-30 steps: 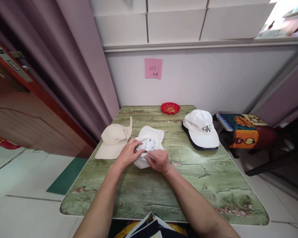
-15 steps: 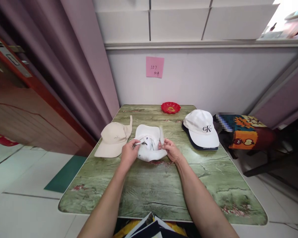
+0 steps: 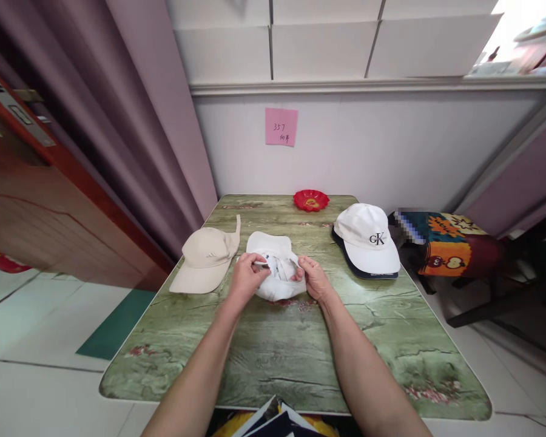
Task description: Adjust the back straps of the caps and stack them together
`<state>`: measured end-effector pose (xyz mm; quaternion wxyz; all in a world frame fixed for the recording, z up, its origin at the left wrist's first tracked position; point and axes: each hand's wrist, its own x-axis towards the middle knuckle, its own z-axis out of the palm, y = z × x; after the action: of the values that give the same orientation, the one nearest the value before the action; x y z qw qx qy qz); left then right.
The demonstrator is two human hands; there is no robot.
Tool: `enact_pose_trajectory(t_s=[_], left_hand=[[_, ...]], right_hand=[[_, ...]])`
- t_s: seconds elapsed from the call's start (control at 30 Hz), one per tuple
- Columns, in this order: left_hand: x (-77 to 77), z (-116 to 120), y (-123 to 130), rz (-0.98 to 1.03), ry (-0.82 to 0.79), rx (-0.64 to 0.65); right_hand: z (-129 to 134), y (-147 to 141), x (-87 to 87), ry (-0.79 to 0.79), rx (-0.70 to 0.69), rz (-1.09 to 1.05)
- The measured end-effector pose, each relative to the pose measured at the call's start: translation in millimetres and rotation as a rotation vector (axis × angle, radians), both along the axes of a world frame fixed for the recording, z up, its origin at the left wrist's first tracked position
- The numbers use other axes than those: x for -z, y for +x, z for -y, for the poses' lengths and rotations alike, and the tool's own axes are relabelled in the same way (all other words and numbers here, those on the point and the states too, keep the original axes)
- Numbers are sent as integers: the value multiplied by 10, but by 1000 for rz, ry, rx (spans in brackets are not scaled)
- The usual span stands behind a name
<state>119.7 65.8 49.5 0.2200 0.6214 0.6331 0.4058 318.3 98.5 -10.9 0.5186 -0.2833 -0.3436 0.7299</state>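
A white cap [image 3: 277,287] lies upside down at the middle of the table, its brim pointing to the far side and its inside facing up. My left hand [image 3: 248,277] is closed on the left edge of this cap, fingers curled at the inner band beside a small dark label. At the opposite edge my right hand [image 3: 313,277] pinches the rim, some fingertips reaching inside. A beige cap [image 3: 209,255] with a loose strap standing up rests to the left. On the right a white cap with dark letters [image 3: 367,237] sits on top of a navy cap [image 3: 346,254].
A red scalloped dish [image 3: 311,200] stands at the back of the green wood-patterned table [image 3: 282,358]. On the wall is a pink note [image 3: 281,127]. A stool with a patterned cover [image 3: 450,243] is right of the table; a wooden door [image 3: 50,200] is left.
My left hand has moved right, further over the cap's inside, and the small white strip it held out is now mostly hidden. The strap end at the right hand has come down. The view has shifted slightly.
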Motion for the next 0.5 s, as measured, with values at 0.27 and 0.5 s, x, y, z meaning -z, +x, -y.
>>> enact_pose_trajectory(t_s=[0.27, 0.5], left_hand=[[-1, 22, 90, -414, 117, 100], [88, 108, 129, -421, 305, 146]], right_hand=[[-46, 131, -73, -2, -87, -185], [-21, 19, -33, 22, -73, -100]])
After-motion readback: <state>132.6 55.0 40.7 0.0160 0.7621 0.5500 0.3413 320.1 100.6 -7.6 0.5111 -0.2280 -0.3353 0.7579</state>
